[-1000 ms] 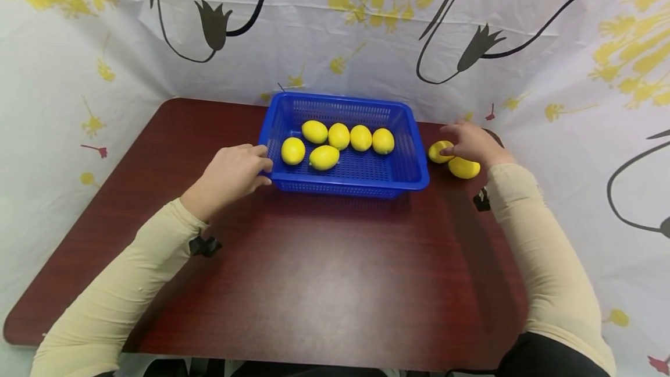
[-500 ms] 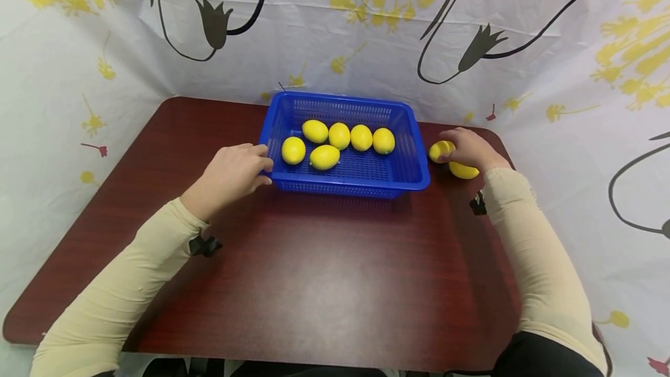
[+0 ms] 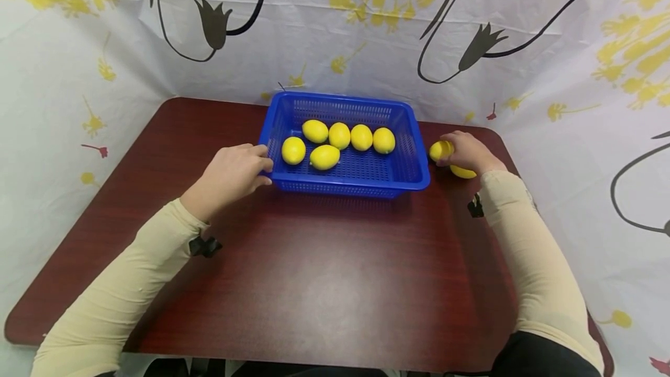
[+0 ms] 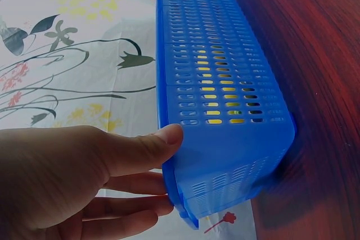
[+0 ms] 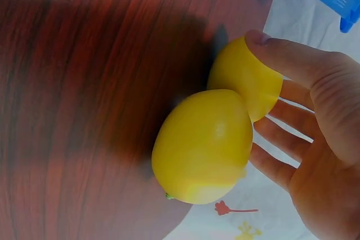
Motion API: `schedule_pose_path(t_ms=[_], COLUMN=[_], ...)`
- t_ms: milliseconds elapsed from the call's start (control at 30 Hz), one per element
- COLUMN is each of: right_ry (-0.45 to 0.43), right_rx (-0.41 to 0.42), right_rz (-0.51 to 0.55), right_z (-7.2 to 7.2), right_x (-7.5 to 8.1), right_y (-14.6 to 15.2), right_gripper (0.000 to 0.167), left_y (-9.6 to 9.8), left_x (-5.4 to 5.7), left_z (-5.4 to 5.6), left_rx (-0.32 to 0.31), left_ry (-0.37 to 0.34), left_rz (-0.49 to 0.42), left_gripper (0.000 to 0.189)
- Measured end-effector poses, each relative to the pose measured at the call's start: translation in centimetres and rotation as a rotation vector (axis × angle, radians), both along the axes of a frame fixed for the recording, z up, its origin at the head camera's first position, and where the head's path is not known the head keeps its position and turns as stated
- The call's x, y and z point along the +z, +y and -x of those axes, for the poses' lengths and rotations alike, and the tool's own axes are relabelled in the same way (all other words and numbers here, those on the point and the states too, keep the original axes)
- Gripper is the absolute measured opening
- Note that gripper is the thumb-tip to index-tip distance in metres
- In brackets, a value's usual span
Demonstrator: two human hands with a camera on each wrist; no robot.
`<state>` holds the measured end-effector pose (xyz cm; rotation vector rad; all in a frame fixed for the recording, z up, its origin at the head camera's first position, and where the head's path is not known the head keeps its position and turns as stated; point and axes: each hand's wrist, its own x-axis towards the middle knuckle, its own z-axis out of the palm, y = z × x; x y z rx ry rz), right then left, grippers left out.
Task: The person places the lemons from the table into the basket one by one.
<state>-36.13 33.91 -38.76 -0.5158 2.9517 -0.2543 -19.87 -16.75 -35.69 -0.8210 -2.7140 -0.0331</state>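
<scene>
A blue plastic basket stands at the back middle of a dark red table and holds several yellow lemons. My left hand rests against the basket's left end, thumb tip at the rim and fingers lying on the outer wall of the basket. Right of the basket, my right hand curls round a lemon that lies on the table, thumb over the lemon's top and fingers behind it. A second lemon lies touching it, under my palm.
A white cloth printed with yellow flowers and black tulips hangs close behind and on both sides of the table. The table's right edge runs close beside the two loose lemons. Bare wood stretches from the basket to the near edge.
My right hand has come down and drawn in towards me, and its fingers have closed round the lemon nearest the basket. The left hand and basket have not moved.
</scene>
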Motion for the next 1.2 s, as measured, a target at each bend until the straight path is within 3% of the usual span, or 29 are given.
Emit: schedule_pose_path(t_ms=[1200], right_ry=[0.092], right_rx=[-0.012], right_rz=[0.028], right_z=[-0.4], right_x=[-2.5], right_y=[-0.3], right_gripper=[0.067], left_y=[0.0], left_x=[0.0], left_z=[0.0], left_rx=[-0.010], left_ry=[0.013], left_rz=[-0.004], left_gripper=[0.018])
